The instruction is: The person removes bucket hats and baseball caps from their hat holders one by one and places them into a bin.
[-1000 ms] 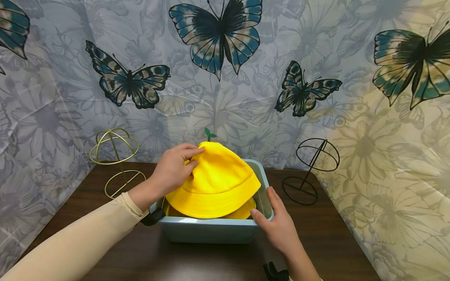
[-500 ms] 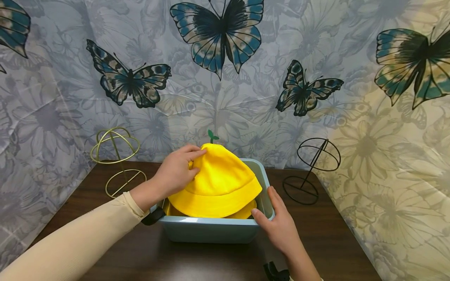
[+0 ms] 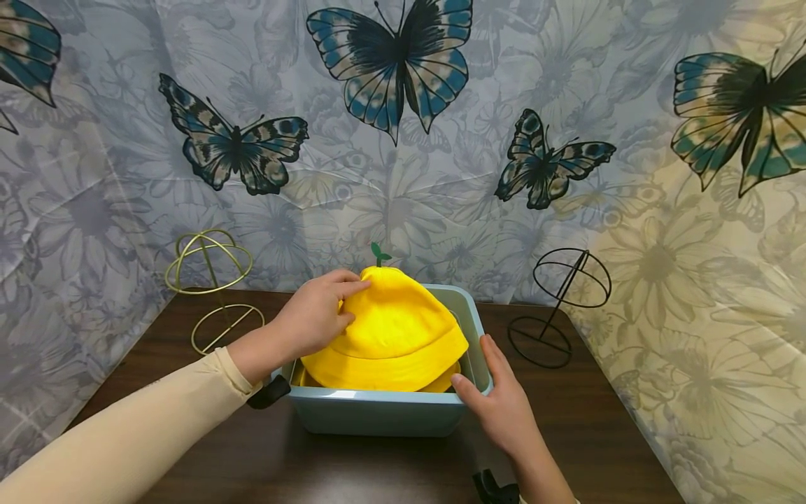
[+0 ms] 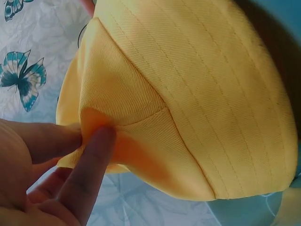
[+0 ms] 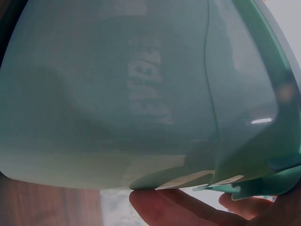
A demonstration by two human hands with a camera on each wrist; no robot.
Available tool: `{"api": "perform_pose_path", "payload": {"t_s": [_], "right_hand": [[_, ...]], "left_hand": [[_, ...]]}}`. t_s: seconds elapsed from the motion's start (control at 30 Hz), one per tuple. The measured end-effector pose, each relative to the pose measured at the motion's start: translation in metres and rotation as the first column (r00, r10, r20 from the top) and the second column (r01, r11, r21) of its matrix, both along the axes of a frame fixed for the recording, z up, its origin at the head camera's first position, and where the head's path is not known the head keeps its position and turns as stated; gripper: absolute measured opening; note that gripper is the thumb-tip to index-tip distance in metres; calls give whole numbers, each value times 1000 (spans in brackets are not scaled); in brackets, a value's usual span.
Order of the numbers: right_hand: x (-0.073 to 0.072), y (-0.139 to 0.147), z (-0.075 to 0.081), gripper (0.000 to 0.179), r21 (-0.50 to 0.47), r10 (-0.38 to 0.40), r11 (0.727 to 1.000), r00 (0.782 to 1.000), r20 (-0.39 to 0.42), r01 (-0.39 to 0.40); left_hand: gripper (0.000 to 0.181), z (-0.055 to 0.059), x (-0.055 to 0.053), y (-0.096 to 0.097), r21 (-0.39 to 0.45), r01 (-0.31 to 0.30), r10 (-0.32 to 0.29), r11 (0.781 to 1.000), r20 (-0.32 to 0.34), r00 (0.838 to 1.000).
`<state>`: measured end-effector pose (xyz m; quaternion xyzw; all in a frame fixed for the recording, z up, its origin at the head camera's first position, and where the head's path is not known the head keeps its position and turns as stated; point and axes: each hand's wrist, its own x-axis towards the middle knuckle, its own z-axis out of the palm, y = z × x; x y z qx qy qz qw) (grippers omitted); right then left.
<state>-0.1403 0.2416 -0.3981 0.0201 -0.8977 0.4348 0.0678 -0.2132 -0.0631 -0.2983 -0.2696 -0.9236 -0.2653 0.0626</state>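
A yellow bucket hat (image 3: 393,329) with a green sprout (image 3: 380,255) on its crown sits in a pale blue-green plastic basin (image 3: 378,413). My left hand (image 3: 317,311) pinches the left side of the crown. In the left wrist view the thumb and fingers gather a fold of the hat (image 4: 136,94) beside a seam, brim toward the basin. More yellow cloth (image 3: 443,378) shows beneath the brim. My right hand (image 3: 500,399) grips the basin's right rim near the front corner, thumb on the front edge. The right wrist view shows the basin's outer wall (image 5: 117,94) above the fingers.
A gold wire hat stand (image 3: 214,287) stands on the back left of the dark wooden table (image 3: 365,476). Its black wire twin (image 3: 557,308) stands at the back right. Behind them hangs a butterfly-print cloth (image 3: 403,189).
The left hand and the hat have moved down slightly, so the hat sits lower in the basin. The right hand stays on the rim.
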Motion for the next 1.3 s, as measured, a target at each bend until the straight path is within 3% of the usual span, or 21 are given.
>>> {"api": "perform_pose_path", "payload": {"t_s": [0.2,0.43,0.67,0.93,1.3], "right_hand": [[0,0,0,86,1,3,1000,1000,1,-3],[-1,1,0,87,5,5,1000,1000,-1,-5],[-1,1,0,89,2,4,1000,1000,11,-4],[-2,2,-1,88,19,-2,1000,1000,-8,3],[-1,1,-1,88,19,-7,1000,1000,4,7]], "left_hand": [[58,-5,4,-4,-25,61,-62,998,-32,998],[58,-12,6,-2,-2,87,-86,996,-132,987],[64,-17,11,-1,-38,113,-117,993,-163,980],[76,-24,18,0,-68,190,-198,979,-138,971],[68,-31,20,-1,-96,150,-160,984,-108,981]]}}
